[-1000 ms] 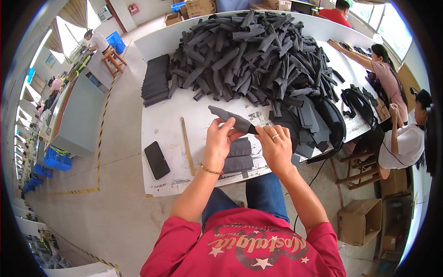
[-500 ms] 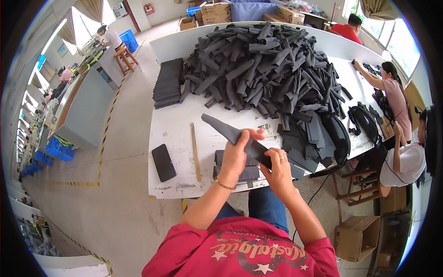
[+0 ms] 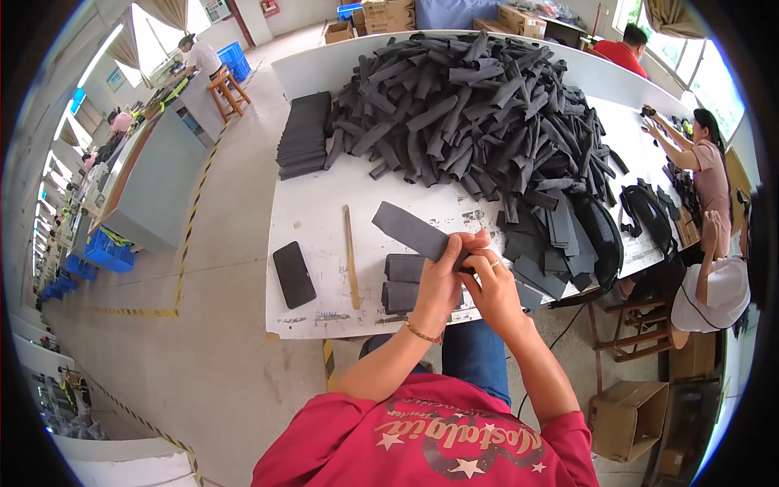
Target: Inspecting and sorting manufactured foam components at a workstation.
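Between my two hands I hold a dark grey fabric strip (image 3: pixel 412 230), its free end slanting up to the left above the white table (image 3: pixel 324 231). My left hand (image 3: pixel 445 280) grips it near its right end, thumb on top. My right hand (image 3: pixel 493 284), with a ring on one finger, pinches that same end close beside the left. Below and left of my hands lie two small stacks of folded dark pieces (image 3: pixel 399 284), partly hidden by my left hand. A big heap of rolled dark fabric strips (image 3: pixel 462 114) rises just beyond.
A neat stack of flat strips (image 3: pixel 303 138) stands left of the heap. A wooden stick (image 3: pixel 350 256) and a black phone (image 3: pixel 294 274) lie at the left. Flat dark pieces (image 3: pixel 560 235) and a black bag (image 3: pixel 649 215) lie right. Co-workers sit along the right side.
My hands have come together at the strip's right end, with the left shifting right and down. More of the strip's flat face shows at its free end.
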The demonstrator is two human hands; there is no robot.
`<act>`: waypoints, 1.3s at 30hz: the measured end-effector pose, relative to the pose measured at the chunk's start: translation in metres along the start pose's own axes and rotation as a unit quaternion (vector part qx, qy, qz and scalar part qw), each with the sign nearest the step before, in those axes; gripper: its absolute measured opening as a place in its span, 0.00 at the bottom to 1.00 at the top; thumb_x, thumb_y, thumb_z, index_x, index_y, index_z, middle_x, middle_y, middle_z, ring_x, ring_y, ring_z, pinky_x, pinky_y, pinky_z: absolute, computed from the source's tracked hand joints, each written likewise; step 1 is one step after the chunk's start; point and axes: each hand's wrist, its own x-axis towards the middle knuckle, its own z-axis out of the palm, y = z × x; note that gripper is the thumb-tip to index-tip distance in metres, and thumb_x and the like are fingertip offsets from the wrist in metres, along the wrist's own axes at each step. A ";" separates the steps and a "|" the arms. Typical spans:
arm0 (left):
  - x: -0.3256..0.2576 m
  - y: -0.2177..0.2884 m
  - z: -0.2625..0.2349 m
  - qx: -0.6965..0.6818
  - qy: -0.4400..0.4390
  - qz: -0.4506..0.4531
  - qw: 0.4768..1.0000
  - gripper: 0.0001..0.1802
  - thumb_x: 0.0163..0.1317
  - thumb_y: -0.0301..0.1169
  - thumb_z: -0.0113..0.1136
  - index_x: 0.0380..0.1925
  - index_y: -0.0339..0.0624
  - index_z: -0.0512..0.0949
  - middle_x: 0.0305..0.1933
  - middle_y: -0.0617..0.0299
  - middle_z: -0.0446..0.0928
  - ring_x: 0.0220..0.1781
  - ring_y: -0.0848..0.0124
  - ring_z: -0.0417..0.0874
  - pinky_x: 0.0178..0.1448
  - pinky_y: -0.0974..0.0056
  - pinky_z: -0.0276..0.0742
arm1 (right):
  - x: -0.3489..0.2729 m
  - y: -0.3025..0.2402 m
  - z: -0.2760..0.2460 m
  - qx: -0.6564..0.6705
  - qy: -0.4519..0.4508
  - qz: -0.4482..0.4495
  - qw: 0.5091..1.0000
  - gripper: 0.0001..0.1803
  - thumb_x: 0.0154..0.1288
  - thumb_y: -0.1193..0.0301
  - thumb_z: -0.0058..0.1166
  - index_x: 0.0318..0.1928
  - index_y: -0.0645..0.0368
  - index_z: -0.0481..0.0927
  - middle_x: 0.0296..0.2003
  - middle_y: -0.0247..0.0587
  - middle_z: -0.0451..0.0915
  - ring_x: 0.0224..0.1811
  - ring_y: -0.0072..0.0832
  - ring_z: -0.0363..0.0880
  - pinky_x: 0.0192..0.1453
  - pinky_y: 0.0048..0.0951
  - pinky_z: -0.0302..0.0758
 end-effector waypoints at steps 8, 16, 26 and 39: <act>0.011 0.035 0.006 0.046 0.078 0.082 0.992 0.18 0.71 0.37 0.53 0.49 0.32 0.72 0.37 0.54 0.80 0.47 0.57 0.83 0.57 0.57 0.77 | -0.006 0.004 -0.002 -0.003 0.018 -0.017 1.000 0.10 0.53 0.78 0.65 0.32 0.62 0.75 0.36 0.45 0.77 0.35 0.44 0.79 0.36 0.39 0.76; 0.004 0.021 0.016 0.029 0.078 0.092 0.992 0.18 0.72 0.41 0.51 0.46 0.34 0.73 0.32 0.60 0.78 0.43 0.60 0.83 0.53 0.58 0.78 | 0.003 0.004 0.000 0.033 0.033 -0.029 0.998 0.10 0.51 0.78 0.65 0.31 0.62 0.76 0.34 0.45 0.78 0.30 0.42 0.78 0.32 0.37 0.75; 0.004 0.020 0.016 0.002 0.074 0.088 0.993 0.17 0.72 0.41 0.51 0.45 0.35 0.73 0.32 0.60 0.78 0.44 0.60 0.83 0.53 0.58 0.78 | 0.007 0.009 0.002 0.037 0.029 -0.028 0.999 0.10 0.51 0.78 0.65 0.31 0.61 0.75 0.33 0.43 0.78 0.29 0.41 0.78 0.31 0.37 0.74; 0.008 0.016 0.014 -0.019 0.079 0.118 0.990 0.17 0.72 0.40 0.52 0.44 0.36 0.73 0.30 0.61 0.77 0.42 0.63 0.82 0.53 0.59 0.77 | 0.012 0.008 0.005 0.056 0.017 -0.019 0.998 0.08 0.52 0.79 0.64 0.31 0.62 0.76 0.32 0.44 0.78 0.27 0.41 0.78 0.30 0.36 0.74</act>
